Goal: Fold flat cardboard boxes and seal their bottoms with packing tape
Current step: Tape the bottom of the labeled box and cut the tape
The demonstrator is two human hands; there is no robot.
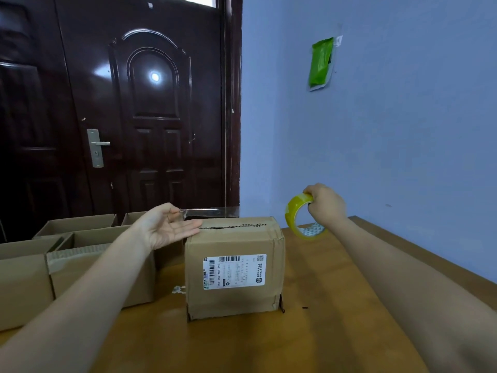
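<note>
While right fingers (309, 208) grip tape roll (301, 216), left fingers (188, 226) flat on box (234, 265), open boxes (80, 254) left.

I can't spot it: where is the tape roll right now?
In the head view, the tape roll is right of the box, held above the table by the right hand.

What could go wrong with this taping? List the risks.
1. The tape strip hangs loose in the air above the box; it may fold and stick to itself.
2. The left hand holds the strip end only at the thumb, so it could slip.
3. The open seam may be missed.
</note>
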